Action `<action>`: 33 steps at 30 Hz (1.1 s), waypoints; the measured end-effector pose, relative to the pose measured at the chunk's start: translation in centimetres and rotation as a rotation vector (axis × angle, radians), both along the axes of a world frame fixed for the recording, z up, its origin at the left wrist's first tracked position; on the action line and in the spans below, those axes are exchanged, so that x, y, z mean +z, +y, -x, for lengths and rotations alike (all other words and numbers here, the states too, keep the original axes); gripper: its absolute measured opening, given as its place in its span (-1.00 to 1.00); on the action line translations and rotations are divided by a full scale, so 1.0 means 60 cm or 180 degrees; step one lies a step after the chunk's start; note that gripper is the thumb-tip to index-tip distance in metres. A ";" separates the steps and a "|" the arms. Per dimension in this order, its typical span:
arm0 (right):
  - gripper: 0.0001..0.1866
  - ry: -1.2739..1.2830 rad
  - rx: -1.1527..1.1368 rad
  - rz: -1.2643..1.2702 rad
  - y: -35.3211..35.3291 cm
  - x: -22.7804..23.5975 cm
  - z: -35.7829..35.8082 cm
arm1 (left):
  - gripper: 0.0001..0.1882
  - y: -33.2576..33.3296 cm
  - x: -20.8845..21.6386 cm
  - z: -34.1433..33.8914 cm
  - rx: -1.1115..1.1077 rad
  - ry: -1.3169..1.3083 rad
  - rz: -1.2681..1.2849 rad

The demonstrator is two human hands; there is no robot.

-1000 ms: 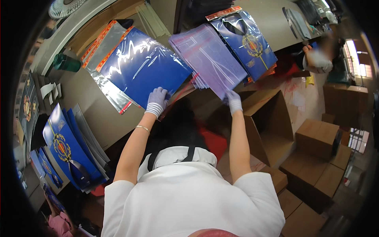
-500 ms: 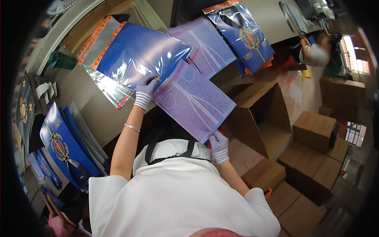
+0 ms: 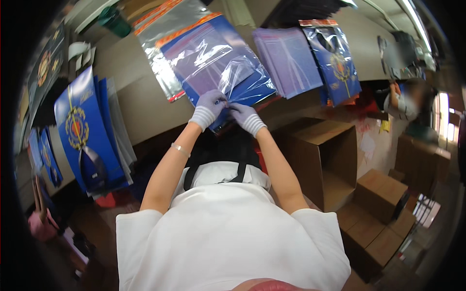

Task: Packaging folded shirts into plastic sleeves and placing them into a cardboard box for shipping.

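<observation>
A clear plastic bag (image 3: 264,86) with an orange-patterned header lies slanted on the table. In it are a blue sheet (image 3: 177,53) and, seen through the shiny film, a purple denim-print sheet (image 3: 206,72). My left hand (image 3: 209,107), in a grey glove with striped cuff, is closed on the bag's near edge. Right beside it, my right hand (image 3: 246,118), gloved alike, pinches the same edge. The fingertips almost meet, and part of the edge is hidden under them. More clear bags (image 3: 165,80) lie beneath and to the left.
A stack of purple denim-print sheets (image 3: 291,63) and packed blue bags (image 3: 340,68) lie to the right. Blue printed bags (image 3: 80,121) stand at left. A dark green cup (image 3: 114,22) is at the back. Cardboard boxes (image 3: 315,160) fill the right; other people are at both sides.
The purple sheet, held by my right hand outside the bag, is now under its film. My right hand moved up and left to join my left at the near edge. The view has shifted.
</observation>
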State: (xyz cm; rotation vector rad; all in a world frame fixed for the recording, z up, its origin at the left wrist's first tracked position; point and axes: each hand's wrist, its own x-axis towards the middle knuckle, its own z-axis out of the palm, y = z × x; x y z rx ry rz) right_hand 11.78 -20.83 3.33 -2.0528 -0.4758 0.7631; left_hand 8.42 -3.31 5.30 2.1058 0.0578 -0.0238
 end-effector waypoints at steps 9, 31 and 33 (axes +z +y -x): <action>-0.84 -0.0700 0.0306 0.0271 -0.040 -0.046 0.074 | -0.70 0.133 -0.097 0.154 0.1201 0.1780 0.1543; -0.76 -0.1091 -0.0490 0.0956 -0.079 0.027 0.022 | -0.78 0.116 -0.218 0.233 0.2841 0.2017 0.3225; -0.80 -0.1037 -0.1766 0.1672 -0.272 -0.005 -0.021 | -0.76 0.115 -0.192 0.230 0.2517 0.2147 0.3237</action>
